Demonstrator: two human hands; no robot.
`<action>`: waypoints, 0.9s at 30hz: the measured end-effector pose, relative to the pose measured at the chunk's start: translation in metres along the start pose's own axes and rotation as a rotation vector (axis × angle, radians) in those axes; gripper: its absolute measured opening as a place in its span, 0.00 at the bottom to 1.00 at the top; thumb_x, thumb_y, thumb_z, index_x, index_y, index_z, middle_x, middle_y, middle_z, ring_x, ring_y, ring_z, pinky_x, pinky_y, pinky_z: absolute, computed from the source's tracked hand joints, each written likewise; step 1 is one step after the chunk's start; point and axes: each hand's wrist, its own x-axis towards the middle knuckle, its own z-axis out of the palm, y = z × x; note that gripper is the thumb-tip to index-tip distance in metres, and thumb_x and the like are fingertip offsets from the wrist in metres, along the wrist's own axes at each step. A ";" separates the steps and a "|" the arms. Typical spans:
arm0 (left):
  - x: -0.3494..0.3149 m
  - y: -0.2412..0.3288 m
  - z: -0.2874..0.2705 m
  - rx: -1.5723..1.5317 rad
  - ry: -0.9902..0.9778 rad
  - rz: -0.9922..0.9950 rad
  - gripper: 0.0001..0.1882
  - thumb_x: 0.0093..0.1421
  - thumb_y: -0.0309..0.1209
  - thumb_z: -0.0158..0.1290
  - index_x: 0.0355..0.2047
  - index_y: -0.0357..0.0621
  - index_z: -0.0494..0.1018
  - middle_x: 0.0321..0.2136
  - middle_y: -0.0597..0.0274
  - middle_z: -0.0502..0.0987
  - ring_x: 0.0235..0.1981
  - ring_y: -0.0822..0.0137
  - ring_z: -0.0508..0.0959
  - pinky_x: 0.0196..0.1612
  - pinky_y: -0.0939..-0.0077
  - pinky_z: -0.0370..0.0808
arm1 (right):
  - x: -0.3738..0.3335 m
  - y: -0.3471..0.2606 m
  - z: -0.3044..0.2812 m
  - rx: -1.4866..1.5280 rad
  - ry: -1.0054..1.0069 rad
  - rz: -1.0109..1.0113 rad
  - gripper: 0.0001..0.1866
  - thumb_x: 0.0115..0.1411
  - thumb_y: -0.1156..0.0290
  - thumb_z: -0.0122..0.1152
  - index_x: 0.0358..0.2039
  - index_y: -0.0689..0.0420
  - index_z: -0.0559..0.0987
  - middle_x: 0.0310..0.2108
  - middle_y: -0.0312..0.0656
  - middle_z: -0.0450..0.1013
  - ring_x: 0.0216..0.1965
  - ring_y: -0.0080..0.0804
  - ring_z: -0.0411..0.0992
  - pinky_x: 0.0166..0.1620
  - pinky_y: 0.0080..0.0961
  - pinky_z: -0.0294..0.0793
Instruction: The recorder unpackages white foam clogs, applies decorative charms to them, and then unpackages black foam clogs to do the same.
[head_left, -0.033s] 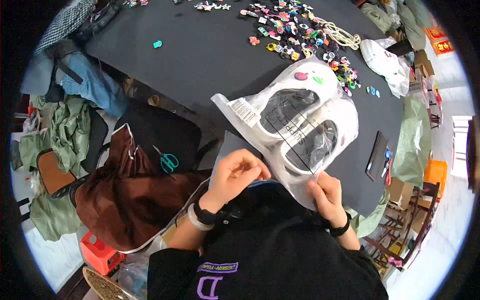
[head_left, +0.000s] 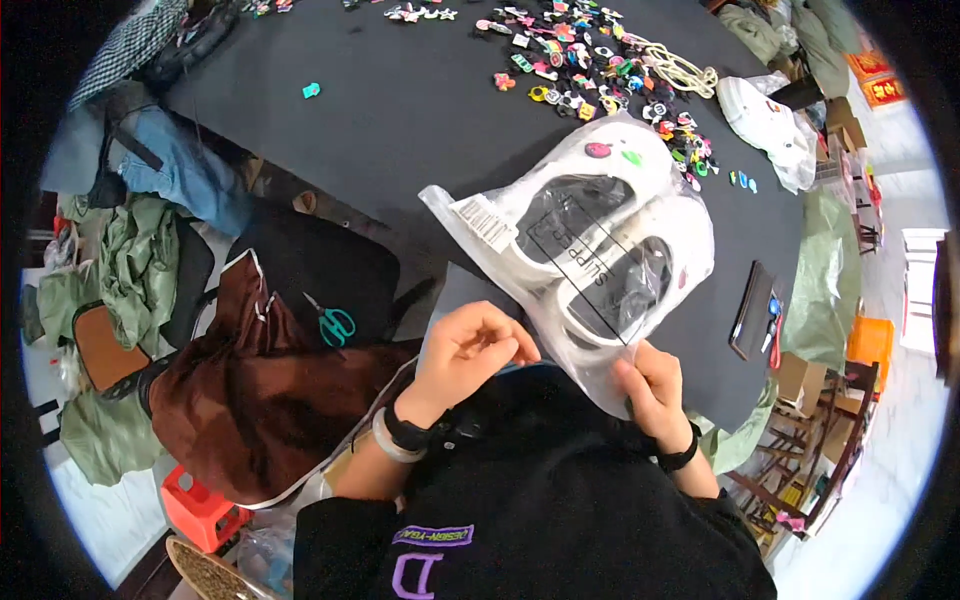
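Note:
A clear plastic bag [head_left: 445, 208] holds a pair of white clogs [head_left: 655, 160] and lies tilted on the dark table before me. A pink-red charm [head_left: 598, 150] and a green charm [head_left: 632, 158] show on the far clog. My right hand [head_left: 652, 390] pinches the bag's near right corner between thumb and fingers. Close to the bag's near edge is my left hand [head_left: 472, 355], its fingers curled in and thumb against them. Whatever those fingertips may hold is too small to make out.
Many colourful shoe charms [head_left: 570, 60] lie heaped at the far side, beside a coil of cream cord [head_left: 675, 65]. Another bagged white shoe [head_left: 765, 130] sits at the far right. A black phone-like slab [head_left: 752, 310] is near the right edge; teal-handled scissors [head_left: 335, 325] lie left.
The whole view shifts very slightly. Both hands and the bag keep practically the same pose.

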 end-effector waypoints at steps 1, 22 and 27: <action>0.001 0.002 0.002 0.003 0.013 -0.018 0.04 0.59 0.19 0.48 0.27 0.38 0.65 0.27 0.53 0.77 0.30 0.68 0.77 0.37 0.75 0.74 | 0.002 -0.001 0.000 -0.004 0.006 0.005 0.13 0.59 0.74 0.53 0.17 0.62 0.70 0.16 0.45 0.64 0.22 0.41 0.62 0.28 0.33 0.61; 0.040 0.020 0.009 -0.075 0.607 0.056 0.18 0.55 0.28 0.45 0.45 0.32 0.68 0.36 0.54 0.76 0.22 0.74 0.73 0.26 0.83 0.72 | 0.036 -0.016 -0.020 0.121 0.054 -0.503 0.17 0.57 0.72 0.59 0.15 0.58 0.65 0.15 0.42 0.59 0.19 0.43 0.60 0.26 0.35 0.55; 0.007 0.027 -0.011 0.010 0.357 0.317 0.39 0.43 0.34 0.51 0.57 0.31 0.59 0.49 0.43 0.70 0.48 0.49 0.73 0.51 0.58 0.73 | 0.048 -0.020 -0.024 0.313 -0.032 -0.649 0.13 0.59 0.72 0.57 0.18 0.59 0.68 0.19 0.41 0.65 0.24 0.43 0.65 0.32 0.36 0.61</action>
